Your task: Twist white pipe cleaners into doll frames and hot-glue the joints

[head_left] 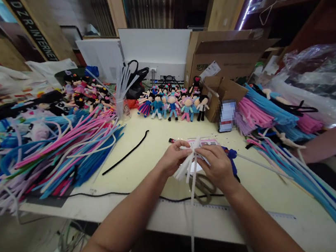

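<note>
My left hand (174,157) and my right hand (219,165) meet over the middle of the pale table (148,162). Both pinch a bundle of white pipe cleaners (189,169) that fans out between them; one long white strand hangs down past the table's front edge. A pair of scissors (203,187) lies under the bundle, partly hidden. A pink-and-white packet (203,142) lies just beyond my fingers.
A black pipe cleaner (126,153) lies left of my hands. Piles of coloured pipe cleaners spread at left (56,154) and right (288,159). Small dolls (173,104) stand in a row at the back. A cardboard box (224,57) and a person's sleeve (335,140) are at right.
</note>
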A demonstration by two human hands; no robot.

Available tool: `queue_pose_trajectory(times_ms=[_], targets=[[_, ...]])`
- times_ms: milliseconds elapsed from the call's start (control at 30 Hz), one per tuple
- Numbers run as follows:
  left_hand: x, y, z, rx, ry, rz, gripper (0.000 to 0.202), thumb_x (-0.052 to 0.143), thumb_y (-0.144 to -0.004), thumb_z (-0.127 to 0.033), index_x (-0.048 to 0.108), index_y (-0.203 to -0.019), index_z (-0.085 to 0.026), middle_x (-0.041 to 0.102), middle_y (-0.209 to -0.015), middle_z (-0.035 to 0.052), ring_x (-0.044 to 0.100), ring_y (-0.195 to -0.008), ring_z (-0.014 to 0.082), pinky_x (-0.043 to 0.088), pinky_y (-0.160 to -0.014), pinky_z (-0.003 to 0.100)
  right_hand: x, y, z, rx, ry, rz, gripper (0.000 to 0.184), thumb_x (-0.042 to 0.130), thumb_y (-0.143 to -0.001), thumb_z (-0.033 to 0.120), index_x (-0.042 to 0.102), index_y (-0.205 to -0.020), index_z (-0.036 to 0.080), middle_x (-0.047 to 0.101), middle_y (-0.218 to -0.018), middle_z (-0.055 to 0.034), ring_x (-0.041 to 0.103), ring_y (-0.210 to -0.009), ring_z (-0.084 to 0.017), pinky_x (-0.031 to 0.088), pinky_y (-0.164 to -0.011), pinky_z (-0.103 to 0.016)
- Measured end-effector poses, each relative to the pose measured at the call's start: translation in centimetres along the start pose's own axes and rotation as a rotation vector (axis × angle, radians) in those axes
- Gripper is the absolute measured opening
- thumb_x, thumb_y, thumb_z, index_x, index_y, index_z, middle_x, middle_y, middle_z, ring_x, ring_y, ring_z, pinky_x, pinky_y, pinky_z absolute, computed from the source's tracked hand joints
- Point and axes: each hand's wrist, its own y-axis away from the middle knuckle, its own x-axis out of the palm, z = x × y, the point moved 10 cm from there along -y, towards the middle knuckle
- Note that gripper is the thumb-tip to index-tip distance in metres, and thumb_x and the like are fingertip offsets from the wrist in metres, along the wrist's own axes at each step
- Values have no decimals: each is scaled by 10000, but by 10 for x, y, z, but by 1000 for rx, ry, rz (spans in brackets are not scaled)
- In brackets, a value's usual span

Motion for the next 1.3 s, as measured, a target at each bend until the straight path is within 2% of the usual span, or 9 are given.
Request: queue_pose_trajectory(times_ms=[167, 300, 533, 867, 1067, 1167, 1233, 1300], targets=[[-4, -2, -1, 15, -61, -26, 409, 794, -535, -294, 508, -796, -160, 564, -562, -44, 520, -472, 81, 354, -493, 194, -1, 3, -3, 25, 6, -26, 194, 551, -838, 224, 649, -1005, 233, 659, -907, -68, 589, -861, -218, 488, -805, -383], [-4, -3, -2, 63, -159, -3, 365, 757, -594, -321, 513, -810, -158, 560, -553, -47, 491, -457, 67, 328, -478, 185, 0, 5, -8, 58, -24, -37, 164, 562, -836, 226, 660, -967, 230, 673, -879, -60, 607, -832, -209, 496, -787, -367], [0, -1, -15, 175, -287, 22, 315, 716, -650, -327, 520, -817, -145, 575, -608, -27, 524, -538, 81, 364, -544, 204, -3, 3, -15, 150, -116, -40, 126, 554, -841, 238, 659, -905, 209, 678, -846, -57, 614, -809, -196, 494, -765, -347], [1, 2, -28, 243, -413, 9, 288, 692, -669, -329, 531, -828, -151, 598, -725, -4, 584, -672, 126, 412, -627, 239, 5, -1, -30, 369, -318, 26, 103, 579, -816, 287, 662, -803, 228, 659, -777, -23, 615, -717, -169, 479, -646, -284], [1, 2, -32, 281, -464, 21, 212, 637, -715, -295, 554, -852, -157, 589, -755, -6, 575, -705, 124, 419, -664, 244, 13, 1, -36, 426, -337, 24, 129, 571, -817, 300, 655, -766, 217, 663, -757, -20, 609, -739, -179, 468, -688, -303], [-3, -1, -25, 236, -410, 17, 252, 622, -723, -292, 568, -933, -163, 612, -798, 10, 591, -739, 133, 423, -694, 254, 12, 3, -36, 424, -352, -8, 138, 559, -826, 291, 651, -765, 209, 661, -761, -26, 606, -744, -182, 468, -684, -304], [-5, -5, -15, 149, -330, 18, 343, 626, -724, -350, 561, -1006, -165, 628, -797, 28, 602, -719, 139, 424, -678, 261, 10, 3, -35, 403, -354, -29, 135, 556, -829, 282, 648, -762, 209, 660, -758, -27, 603, -745, -183, 468, -684, -307], [-9, -7, -5, 60, -255, 8, 410, 650, -696, -423, 573, -994, -153, 624, -737, 29, 592, -649, 130, 412, -628, 249, 8, 4, -33, 380, -348, -44, 127, 557, -830, 273, 646, -763, 213, 660, -755, -24, 599, -746, -181, 468, -692, -311]])
